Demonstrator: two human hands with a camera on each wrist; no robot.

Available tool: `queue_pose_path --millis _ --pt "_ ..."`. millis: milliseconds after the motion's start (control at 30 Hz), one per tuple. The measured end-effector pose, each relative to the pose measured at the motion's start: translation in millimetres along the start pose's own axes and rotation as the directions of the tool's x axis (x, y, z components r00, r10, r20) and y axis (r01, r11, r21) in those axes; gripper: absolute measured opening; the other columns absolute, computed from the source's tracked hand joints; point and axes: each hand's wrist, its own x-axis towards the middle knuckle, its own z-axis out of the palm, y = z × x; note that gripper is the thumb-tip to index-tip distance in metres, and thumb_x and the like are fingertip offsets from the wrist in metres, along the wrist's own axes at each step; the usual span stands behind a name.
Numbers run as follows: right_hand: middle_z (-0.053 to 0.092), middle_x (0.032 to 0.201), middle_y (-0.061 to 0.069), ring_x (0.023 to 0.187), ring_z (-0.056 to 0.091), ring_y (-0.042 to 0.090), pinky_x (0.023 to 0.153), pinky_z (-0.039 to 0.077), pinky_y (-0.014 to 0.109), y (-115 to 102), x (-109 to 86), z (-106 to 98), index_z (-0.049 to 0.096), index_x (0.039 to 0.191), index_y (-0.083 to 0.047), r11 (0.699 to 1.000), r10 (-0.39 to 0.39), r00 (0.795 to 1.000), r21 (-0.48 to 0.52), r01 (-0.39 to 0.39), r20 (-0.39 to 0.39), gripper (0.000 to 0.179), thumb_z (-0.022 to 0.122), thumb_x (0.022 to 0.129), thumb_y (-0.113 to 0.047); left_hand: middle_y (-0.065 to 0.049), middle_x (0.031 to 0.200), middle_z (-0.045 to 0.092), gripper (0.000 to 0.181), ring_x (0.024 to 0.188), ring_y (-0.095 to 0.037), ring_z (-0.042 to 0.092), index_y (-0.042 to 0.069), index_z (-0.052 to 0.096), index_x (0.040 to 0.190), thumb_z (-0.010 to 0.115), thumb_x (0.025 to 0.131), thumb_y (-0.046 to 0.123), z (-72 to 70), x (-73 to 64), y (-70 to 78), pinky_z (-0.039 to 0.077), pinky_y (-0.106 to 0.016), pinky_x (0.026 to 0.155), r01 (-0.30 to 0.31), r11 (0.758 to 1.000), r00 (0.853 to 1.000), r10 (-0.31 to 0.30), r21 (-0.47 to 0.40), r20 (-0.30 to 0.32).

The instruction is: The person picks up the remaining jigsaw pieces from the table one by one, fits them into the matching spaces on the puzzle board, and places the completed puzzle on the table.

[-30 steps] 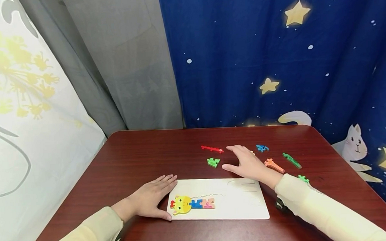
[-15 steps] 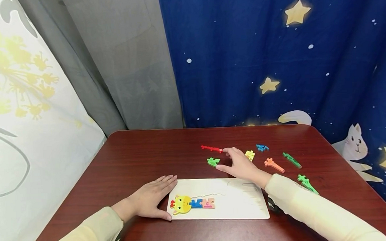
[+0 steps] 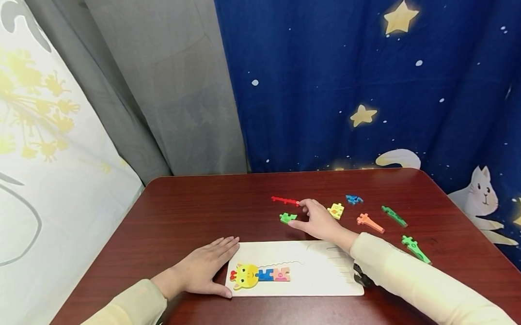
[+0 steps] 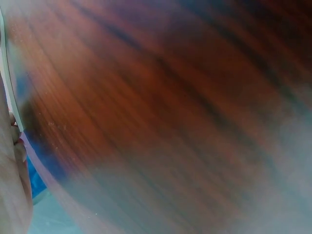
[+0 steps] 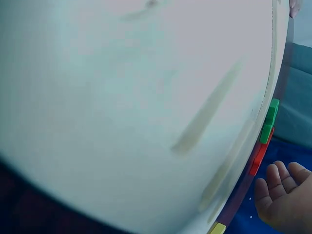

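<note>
My left hand (image 3: 204,266) lies spread at the left edge of a white puzzle board (image 3: 322,276), fingertips at its upper corner and thumb at its lower one. On the board a yellow giraffe head (image 3: 246,276) joins a blue piece (image 3: 265,275) and a pink piece (image 3: 281,274). My right hand (image 3: 320,222) hovers beyond the board, fingers loosely bent and holding nothing. Its thumb is right beside a green puzzle piece (image 3: 287,218), and its fingertips are at the end of a red piece (image 3: 284,200). The right wrist view shows the fingers (image 5: 275,183) apart from both pieces.
Right of my right hand lie a yellow piece (image 3: 336,211), a blue piece (image 3: 354,199) and an orange piece (image 3: 370,223). Farther right are a dark green piece (image 3: 394,216) and a light green one (image 3: 415,249). Curtains (image 3: 327,82) hang behind the table (image 3: 192,209).
My right hand has moved left and slightly down, toward the green and red pieces, uncovering the yellow piece and the light green one. My left hand has stayed in place.
</note>
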Motion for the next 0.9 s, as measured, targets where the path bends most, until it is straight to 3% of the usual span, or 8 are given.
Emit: queue_pose_path --millis 633,900 --pt "0.054 0.100 0.005 0.088 0.051 0.020 0.078 0.048 0.036 3 5.6 9 0.056 0.120 -0.002 0.998 0.055 0.996 0.020 -0.057 0.064 0.057 0.079 0.082 -0.038 -0.010 0.158 0.025 0.110 0.144 -0.025 0.024 0.003 0.028 0.152 0.040 0.079 0.084 -0.1 -0.9 0.3 0.025 -0.040 0.114 -0.006 1.000 1.000 0.006 0.007 0.000" --pt "0.054 0.099 0.006 0.090 0.050 0.021 0.080 0.048 0.037 6 11.5 14 0.058 0.118 -0.001 0.998 0.057 0.997 0.015 -0.058 0.061 0.055 0.081 0.080 -0.034 -0.010 0.158 0.025 0.110 0.144 -0.024 0.024 0.003 0.027 0.153 0.040 0.079 0.084 -0.9 -1.5 0.3 0.025 -0.040 0.115 -0.003 1.000 1.000 0.003 0.001 0.002"
